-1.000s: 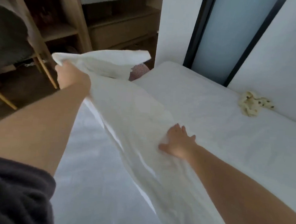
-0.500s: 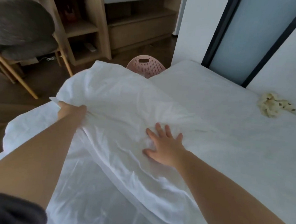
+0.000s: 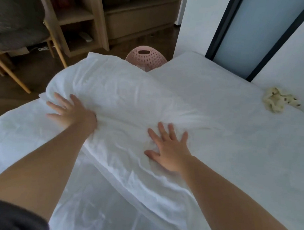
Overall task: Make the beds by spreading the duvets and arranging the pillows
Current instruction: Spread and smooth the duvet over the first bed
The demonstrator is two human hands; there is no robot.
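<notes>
A white duvet [image 3: 123, 99] lies folded and puffed across the near left part of the white bed [image 3: 235, 137]. My left hand [image 3: 71, 112] lies flat on the duvet's left side with fingers spread. My right hand [image 3: 168, 148] presses flat on the duvet near the middle, fingers straight. A thinner white layer of the same bedding [image 3: 92, 200] spreads toward me below both arms. No pillow is in view.
A small cream spotted cloth [image 3: 277, 101] lies on the bed at the right, by the wall. A pink perforated basket [image 3: 146, 58] stands on the floor beyond the bed's far corner. A wooden shelf unit [image 3: 85, 22] and a grey chair [image 3: 16, 17] stand at the upper left.
My left hand brought the raised duvet down onto the bed, let go of its edge and now lies flat on it. My right hand stayed flat on the duvet.
</notes>
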